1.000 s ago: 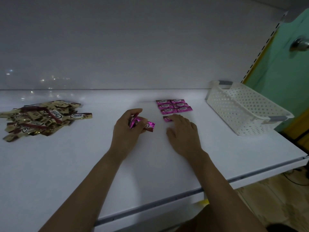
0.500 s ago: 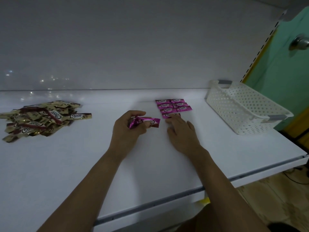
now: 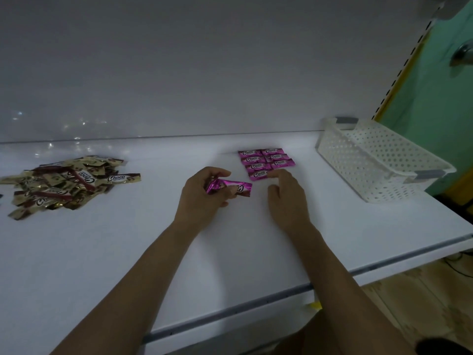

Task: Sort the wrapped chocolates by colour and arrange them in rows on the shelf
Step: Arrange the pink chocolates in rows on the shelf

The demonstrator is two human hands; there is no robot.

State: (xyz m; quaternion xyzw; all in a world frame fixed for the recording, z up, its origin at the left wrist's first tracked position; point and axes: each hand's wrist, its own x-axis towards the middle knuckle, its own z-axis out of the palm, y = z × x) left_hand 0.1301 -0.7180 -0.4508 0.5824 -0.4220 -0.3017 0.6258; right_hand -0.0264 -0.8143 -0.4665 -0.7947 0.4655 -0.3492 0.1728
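Several pink wrapped chocolates (image 3: 266, 162) lie flat in neat rows on the white shelf (image 3: 107, 252), two across, right of centre. My left hand (image 3: 202, 198) grips a small bunch of pink chocolates (image 3: 230, 187); one sticks out to the right between thumb and fingers. My right hand (image 3: 286, 198) rests on the shelf with straight fingers, its fingertips touching the nearest pink chocolate (image 3: 258, 175) of the rows. A loose heap of gold and brown wrapped chocolates (image 3: 64, 184) lies at the far left.
A white perforated plastic basket (image 3: 378, 160) with grey handles stands at the shelf's right end. The shelf's white back wall rises behind. At right there is a green wall beyond the slotted upright. The shelf's front edge runs below my forearms.
My right hand has slid the nearest pink chocolate up against the rows. My left hand has turned its bunch, so one chocolate now points right.
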